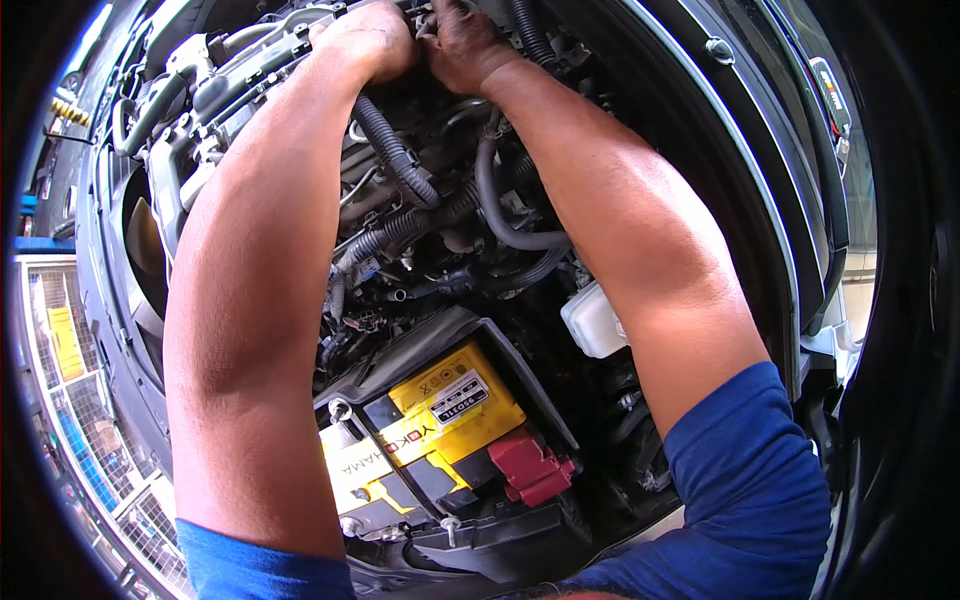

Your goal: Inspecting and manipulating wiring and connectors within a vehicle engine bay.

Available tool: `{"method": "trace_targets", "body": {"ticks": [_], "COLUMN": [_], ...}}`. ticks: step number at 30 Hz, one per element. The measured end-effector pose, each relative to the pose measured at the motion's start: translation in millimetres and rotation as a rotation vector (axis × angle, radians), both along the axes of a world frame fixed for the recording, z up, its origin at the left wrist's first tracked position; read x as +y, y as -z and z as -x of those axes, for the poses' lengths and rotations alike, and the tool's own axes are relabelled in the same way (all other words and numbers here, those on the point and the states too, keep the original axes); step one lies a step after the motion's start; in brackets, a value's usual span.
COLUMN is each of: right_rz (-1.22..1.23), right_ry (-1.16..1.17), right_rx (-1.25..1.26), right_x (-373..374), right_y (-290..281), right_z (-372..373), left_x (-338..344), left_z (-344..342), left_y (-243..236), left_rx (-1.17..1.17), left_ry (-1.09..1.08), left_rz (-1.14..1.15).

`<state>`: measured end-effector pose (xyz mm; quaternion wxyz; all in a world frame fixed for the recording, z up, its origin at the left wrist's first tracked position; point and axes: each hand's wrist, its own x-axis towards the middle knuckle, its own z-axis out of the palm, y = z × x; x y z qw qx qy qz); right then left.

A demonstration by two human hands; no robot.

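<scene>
Both forearms reach up the frame into a car's engine bay. My left hand [372, 40] is at the top, its fingers bent down among dark engine parts; what they grip is hidden. Just right of it, my right hand [462, 48] is closed on or against a part I cannot make out. A corrugated hose [390, 148] runs down from beneath my left hand, and a smooth black hose [492, 200] bends beside my right forearm. Metal and plastic engine parts [205, 95] lie to the left of my hands.
A yellow battery [450, 425] with a red terminal cover [530, 465] sits below, between my arms. A white reservoir [590, 320] is beside my right forearm. The car's body edge [790, 260] curves along the right. A wire-mesh rack [65, 355] stands beyond the car at left.
</scene>
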<state>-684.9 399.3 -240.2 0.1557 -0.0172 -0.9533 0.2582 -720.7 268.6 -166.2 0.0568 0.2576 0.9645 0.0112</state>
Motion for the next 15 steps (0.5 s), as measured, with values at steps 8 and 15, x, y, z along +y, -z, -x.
{"method": "trace_targets", "body": {"ticks": [8,15], "right_rz": [0.183,0.715], "right_ry": [0.061,-0.038], "right_rx": [0.0,0.072], "right_x": [3.0,6.1], "right_y": [-19.3,-32.7], "right_z": [-4.3,-3.0], "left_x": [-4.8,-7.7], "left_z": [-0.3,5.7], "left_y": [-1.3,7.7], "left_rx": [-0.054,0.003], "left_ry": [0.008,0.005], "left_rz": [-0.065,-0.082]}}
